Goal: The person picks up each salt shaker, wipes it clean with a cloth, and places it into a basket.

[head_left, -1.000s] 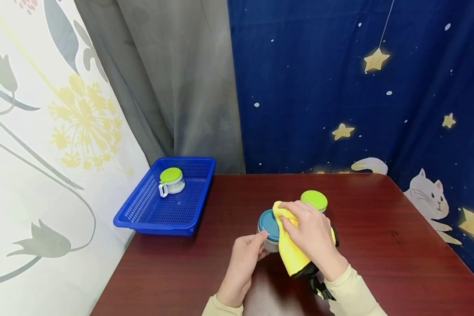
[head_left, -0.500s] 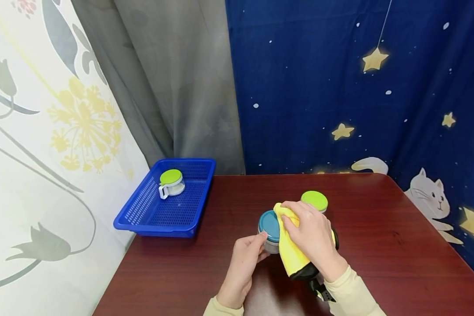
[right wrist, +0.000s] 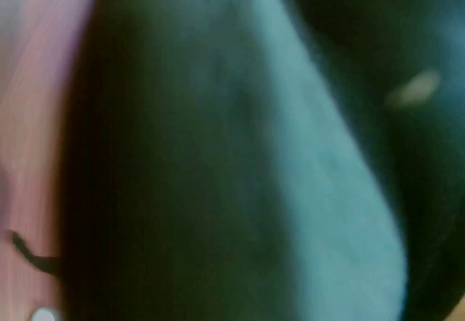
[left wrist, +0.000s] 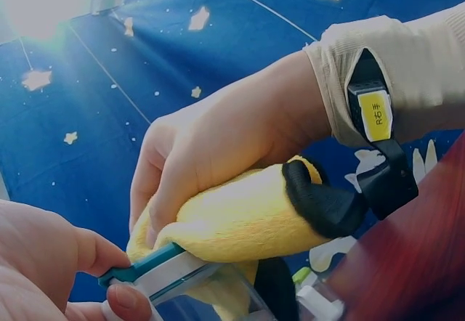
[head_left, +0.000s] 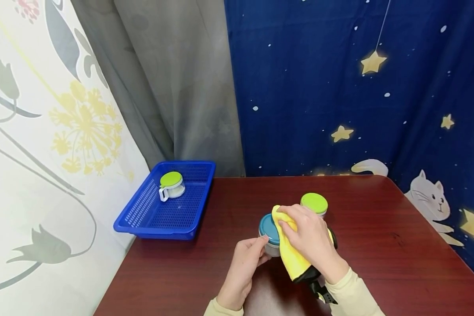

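Observation:
My left hand [head_left: 242,267] grips a clear jar [head_left: 272,250] by its left side, thumb at the edge of the teal lid [head_left: 267,229]. My right hand [head_left: 310,235] holds a folded yellow cloth [head_left: 290,256] with black edging, pressed against the right part of the lid and the jar's side. The left wrist view shows the cloth [left wrist: 232,216] draped over the lid's rim, with the right hand [left wrist: 225,128] curled on top. Dark, blurred fabric fills most of the right wrist view. Behind the right hand stands a second jar with a green lid [head_left: 314,202], partly hidden.
A blue plastic basket [head_left: 158,233] sits on the table's left. In it is a jar with a green lid and white handle [head_left: 172,186]. The dark red wooden table [head_left: 379,254] reaches back to grey and blue curtains [head_left: 320,87].
Both hands keep their hold on the jar and the cloth, with only slight shifts of the cloth on the lid. The whole head view has dropped a little in the picture.

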A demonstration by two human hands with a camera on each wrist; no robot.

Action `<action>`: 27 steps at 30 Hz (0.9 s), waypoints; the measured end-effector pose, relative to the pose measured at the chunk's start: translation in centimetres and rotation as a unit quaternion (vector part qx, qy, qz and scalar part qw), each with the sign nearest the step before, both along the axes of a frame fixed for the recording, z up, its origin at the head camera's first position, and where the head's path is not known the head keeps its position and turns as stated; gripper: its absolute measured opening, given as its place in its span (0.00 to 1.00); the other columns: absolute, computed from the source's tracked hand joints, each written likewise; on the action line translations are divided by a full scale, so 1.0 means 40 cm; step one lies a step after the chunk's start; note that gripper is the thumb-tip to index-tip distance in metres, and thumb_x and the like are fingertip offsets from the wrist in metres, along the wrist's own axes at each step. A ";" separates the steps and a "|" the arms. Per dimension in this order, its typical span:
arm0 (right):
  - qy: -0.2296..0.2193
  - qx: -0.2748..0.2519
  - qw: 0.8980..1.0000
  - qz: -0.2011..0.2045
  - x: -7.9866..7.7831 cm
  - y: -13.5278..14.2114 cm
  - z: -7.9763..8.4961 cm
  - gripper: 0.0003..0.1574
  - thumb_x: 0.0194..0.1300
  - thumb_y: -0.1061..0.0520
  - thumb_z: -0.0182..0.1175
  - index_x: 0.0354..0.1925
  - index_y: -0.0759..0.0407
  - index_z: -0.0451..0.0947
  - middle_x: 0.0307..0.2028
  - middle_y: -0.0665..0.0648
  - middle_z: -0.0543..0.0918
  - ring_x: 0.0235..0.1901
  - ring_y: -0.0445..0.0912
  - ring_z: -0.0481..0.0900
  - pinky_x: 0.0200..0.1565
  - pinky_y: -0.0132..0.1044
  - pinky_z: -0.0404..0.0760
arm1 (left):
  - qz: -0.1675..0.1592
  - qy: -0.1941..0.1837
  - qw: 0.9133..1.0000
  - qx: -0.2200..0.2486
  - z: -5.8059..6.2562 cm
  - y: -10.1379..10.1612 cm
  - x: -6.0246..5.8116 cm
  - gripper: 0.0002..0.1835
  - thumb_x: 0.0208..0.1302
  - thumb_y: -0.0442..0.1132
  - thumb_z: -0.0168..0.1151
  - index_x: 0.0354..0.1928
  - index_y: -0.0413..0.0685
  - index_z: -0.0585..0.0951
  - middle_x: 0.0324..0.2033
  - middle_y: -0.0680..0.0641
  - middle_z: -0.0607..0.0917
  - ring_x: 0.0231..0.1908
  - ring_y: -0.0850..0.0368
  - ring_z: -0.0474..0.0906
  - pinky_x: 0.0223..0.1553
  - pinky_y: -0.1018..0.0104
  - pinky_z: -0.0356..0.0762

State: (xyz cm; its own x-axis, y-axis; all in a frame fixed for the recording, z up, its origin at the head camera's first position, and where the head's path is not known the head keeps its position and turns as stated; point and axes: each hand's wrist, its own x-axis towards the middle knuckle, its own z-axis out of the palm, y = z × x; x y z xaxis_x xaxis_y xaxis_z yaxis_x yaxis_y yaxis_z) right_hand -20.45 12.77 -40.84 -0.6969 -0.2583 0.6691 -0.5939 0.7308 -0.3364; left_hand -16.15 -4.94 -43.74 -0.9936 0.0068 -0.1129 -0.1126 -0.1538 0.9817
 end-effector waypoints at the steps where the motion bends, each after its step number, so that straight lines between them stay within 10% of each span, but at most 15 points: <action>1: -0.002 0.003 1.000 0.008 0.001 -0.001 0.000 0.20 0.57 0.53 0.75 0.49 0.47 0.85 0.40 0.46 0.84 0.35 0.41 0.77 0.33 0.38 0.80 | -0.003 -0.002 1.000 -0.001 0.000 -0.001 0.000 0.23 0.68 0.42 0.62 0.15 0.47 0.69 0.13 0.55 0.64 0.24 0.58 0.70 0.37 0.61 0.80; 16: -0.140 -0.035 0.979 0.144 0.028 -0.007 0.033 0.16 0.63 0.47 0.71 0.50 0.36 0.84 0.45 0.32 0.83 0.42 0.33 0.80 0.41 0.35 0.81 | -0.024 0.000 1.000 -0.007 0.002 -0.010 -0.006 0.20 0.65 0.38 0.60 0.13 0.49 0.71 0.12 0.55 0.64 0.25 0.57 0.71 0.40 0.58 0.81; 27: -0.001 0.013 0.997 0.076 0.021 -0.025 0.016 0.19 0.58 0.50 0.75 0.49 0.42 0.85 0.41 0.40 0.83 0.39 0.38 0.79 0.36 0.37 0.81 | -0.018 0.001 1.000 0.004 0.002 -0.003 0.004 0.23 0.65 0.39 0.62 0.11 0.48 0.70 0.11 0.55 0.67 0.19 0.60 0.67 0.41 0.54 0.83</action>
